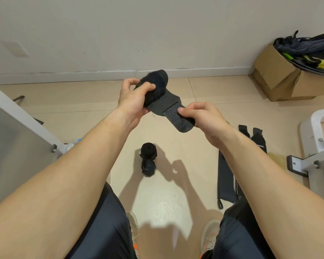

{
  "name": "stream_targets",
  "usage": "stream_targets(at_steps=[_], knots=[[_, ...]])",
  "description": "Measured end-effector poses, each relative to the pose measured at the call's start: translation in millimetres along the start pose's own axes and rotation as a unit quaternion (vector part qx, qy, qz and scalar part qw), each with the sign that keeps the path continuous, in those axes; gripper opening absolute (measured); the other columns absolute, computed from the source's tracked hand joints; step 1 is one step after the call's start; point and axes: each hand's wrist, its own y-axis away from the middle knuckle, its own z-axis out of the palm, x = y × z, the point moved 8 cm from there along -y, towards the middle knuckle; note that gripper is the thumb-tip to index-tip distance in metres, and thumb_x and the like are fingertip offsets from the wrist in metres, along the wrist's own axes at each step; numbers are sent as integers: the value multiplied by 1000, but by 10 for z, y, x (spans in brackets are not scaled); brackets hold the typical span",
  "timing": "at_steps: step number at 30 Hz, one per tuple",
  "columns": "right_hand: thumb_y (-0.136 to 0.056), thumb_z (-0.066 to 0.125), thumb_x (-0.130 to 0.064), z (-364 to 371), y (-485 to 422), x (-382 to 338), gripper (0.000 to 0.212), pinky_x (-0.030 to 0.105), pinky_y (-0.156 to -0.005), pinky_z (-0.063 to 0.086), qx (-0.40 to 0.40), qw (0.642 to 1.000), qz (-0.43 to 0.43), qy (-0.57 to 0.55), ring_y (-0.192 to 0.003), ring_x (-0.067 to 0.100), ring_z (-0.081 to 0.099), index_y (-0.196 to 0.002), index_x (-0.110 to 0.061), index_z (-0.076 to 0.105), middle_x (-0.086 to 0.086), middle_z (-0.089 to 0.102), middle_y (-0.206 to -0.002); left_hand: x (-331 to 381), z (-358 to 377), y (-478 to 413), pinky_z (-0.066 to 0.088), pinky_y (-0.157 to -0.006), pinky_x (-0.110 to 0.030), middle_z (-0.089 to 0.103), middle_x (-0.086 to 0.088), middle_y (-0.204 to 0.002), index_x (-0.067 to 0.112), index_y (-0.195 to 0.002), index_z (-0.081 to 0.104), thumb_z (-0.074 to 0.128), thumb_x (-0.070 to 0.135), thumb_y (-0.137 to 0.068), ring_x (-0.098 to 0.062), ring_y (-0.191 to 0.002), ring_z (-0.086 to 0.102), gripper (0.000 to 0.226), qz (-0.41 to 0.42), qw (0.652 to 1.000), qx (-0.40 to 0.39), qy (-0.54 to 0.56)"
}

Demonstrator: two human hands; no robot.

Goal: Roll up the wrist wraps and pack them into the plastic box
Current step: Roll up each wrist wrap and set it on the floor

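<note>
I hold a black wrist wrap (164,103) in the air above the floor. My left hand (134,96) grips its rolled, fuzzy end at the top. My right hand (198,114) pinches the flat grey tail end. Two rolled black wraps (148,158) lie side by side on the floor below. Unrolled black wraps (225,171) lie flat on the floor at the right, partly hidden by my right forearm. I cannot see a plastic box clearly; something pale and blue (74,143) peeks out behind my left forearm.
A cardboard box (278,79) full of dark and yellow gear stands by the wall at the back right. Grey and white metal frames (310,157) stand at the right and left (17,131). My knees and shoes are at the bottom.
</note>
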Motion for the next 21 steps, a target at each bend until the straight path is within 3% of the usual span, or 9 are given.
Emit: stream_targets(at_steps=[4,8,11,13,15,18,21], knots=[[-91,66,-5,-75,28,-81,28,24,-66,42,17,997,-14,-75,-61,11,55,-64,-11,61,-3,60,-61,51,46,10,63,-73,-41,66,-10,-109,25,-106,48,74,10,-86,-25,-90,69,36,45,997,-22,-64],[-93,65,-6,-129,42,-127,22,24,-66,49,32,991,-19,-132,-67,13,60,-71,-8,61,2,61,-69,77,180,80,61,-66,-33,64,-14,-110,30,-103,48,76,10,-84,-29,-92,69,39,93,983,-52,-150],[-96,66,-9,-114,40,-108,20,28,-69,58,32,980,-4,-197,-79,21,66,-78,-6,59,8,65,-78,81,248,121,62,-77,-52,64,-8,-98,37,-99,49,78,20,-75,-35,-94,69,41,117,969,-62,-210],[-97,66,-10,-106,39,-94,23,32,-74,60,34,973,0,-227,-86,27,66,-75,-8,57,9,67,-81,38,292,121,59,-83,-58,64,-5,-90,36,-100,49,77,17,-76,-29,-85,67,41,111,963,-89,-227],[-97,65,-9,-98,42,-76,26,33,-76,61,34,970,4,-241,-84,26,68,-73,-9,56,9,68,-80,-44,350,110,59,-82,-53,64,-5,-89,29,-106,49,74,7,-85,-20,-77,64,40,91,963,-127,-218],[-98,63,-7,-75,52,-68,26,34,-75,63,29,963,11,-268,-74,21,70,-73,-8,55,9,70,-74,-123,390,130,60,-77,-35,65,-4,-92,26,-108,49,69,0,-89,-15,-73,65,37,52,969,-159,-181],[-99,62,-6,-46,56,-80,25,36,-79,64,31,956,10,-293,-74,19,68,-74,-6,56,10,67,-74,-143,393,140,57,-73,-32,66,-2,-89,28,-104,51,64,1,-89,-15,-74,64,34,30,974,-157,-159]])
